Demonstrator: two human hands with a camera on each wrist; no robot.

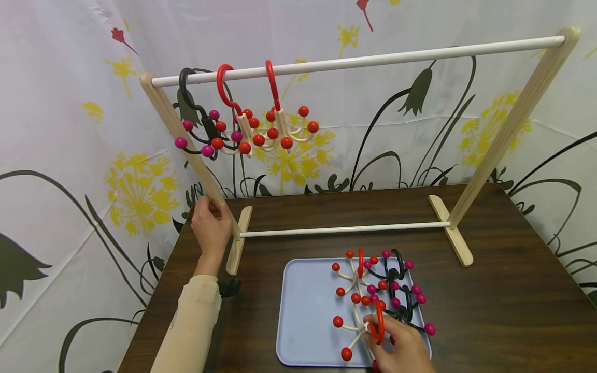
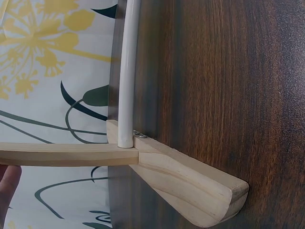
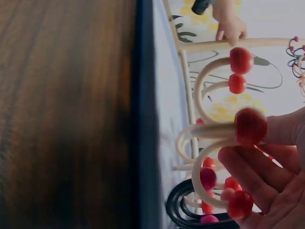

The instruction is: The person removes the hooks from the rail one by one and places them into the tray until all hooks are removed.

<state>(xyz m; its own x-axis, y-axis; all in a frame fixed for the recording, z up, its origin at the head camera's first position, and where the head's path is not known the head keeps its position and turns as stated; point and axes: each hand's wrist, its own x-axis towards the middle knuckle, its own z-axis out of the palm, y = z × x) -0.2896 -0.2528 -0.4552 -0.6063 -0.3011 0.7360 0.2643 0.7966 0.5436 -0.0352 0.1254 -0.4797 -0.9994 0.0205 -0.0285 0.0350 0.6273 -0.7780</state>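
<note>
My left hand (image 1: 212, 225) holds the left upright post (image 2: 57, 154) of a wooden rack, low down near its foot. Over the tray my right hand (image 1: 401, 344) pinches a cream multi-arm hanger (image 1: 361, 327) near the base of its red hook; red balls cap its curved arms. Another cream hanger (image 1: 357, 280) with a red hook lies just beyond it on the blue tray (image 1: 303, 311). Beside them on the tray's right are black hangers (image 1: 402, 305) tipped with magenta balls. In the right wrist view, the fingers (image 3: 252, 179) are close behind the held hanger's red balls.
On the left part of the rack's white top rail (image 1: 373, 61) hang one black hanger (image 1: 210, 129) and two cream ones (image 1: 282, 124) with red hooks. A white lower bar (image 1: 345, 229) joins the feet on the dark wooden table (image 1: 503, 311). A floral curtain (image 1: 326, 20) hangs behind.
</note>
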